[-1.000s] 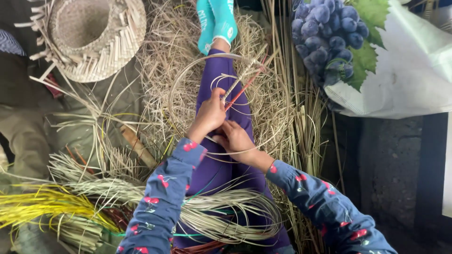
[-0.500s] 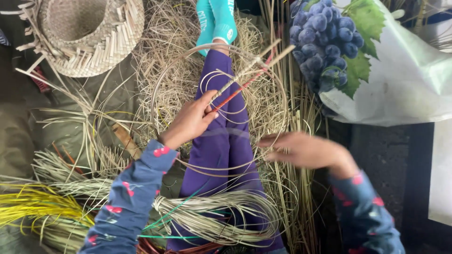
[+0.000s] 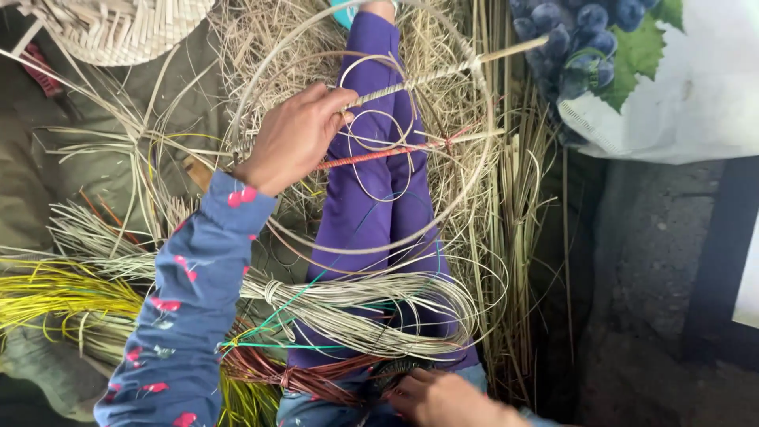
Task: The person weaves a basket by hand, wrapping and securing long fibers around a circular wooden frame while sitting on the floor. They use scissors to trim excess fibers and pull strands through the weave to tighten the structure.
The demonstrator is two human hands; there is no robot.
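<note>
Head view. My left hand (image 3: 294, 138) is raised over my outstretched legs in purple trousers (image 3: 379, 198), fingers clenched around the near end of a thin straw-wrapped cane spoke (image 3: 419, 77). That spoke runs up and right from my grip to the rim of a large pale cane hoop (image 3: 482, 150), which hangs in the air around my shins. A second spoke, wrapped in red-orange fibre (image 3: 371, 156), crosses just below my knuckles.

Handling, as I judge it: the hoop is light and springy, stiff enough to hold its round shape but ready to flex or twist if gripped at one point only. The straw wrap looks dry and brittle; I would take hold on the wrapped spoke close to the crossing, not on the bare rim.

Pose: my left forearm, in a blue sleeve with red cherries (image 3: 190, 316), rises from lower left, wrist bent so the palm faces down.

My right hand (image 3: 443, 399) sits low at the frame edge, touching a coiled bundle of reddish-brown cane strips (image 3: 300, 379); whether those fingers are closed I cannot tell. A bundle of pale grey-green strips (image 3: 356, 304) lies across my knees.
</note>
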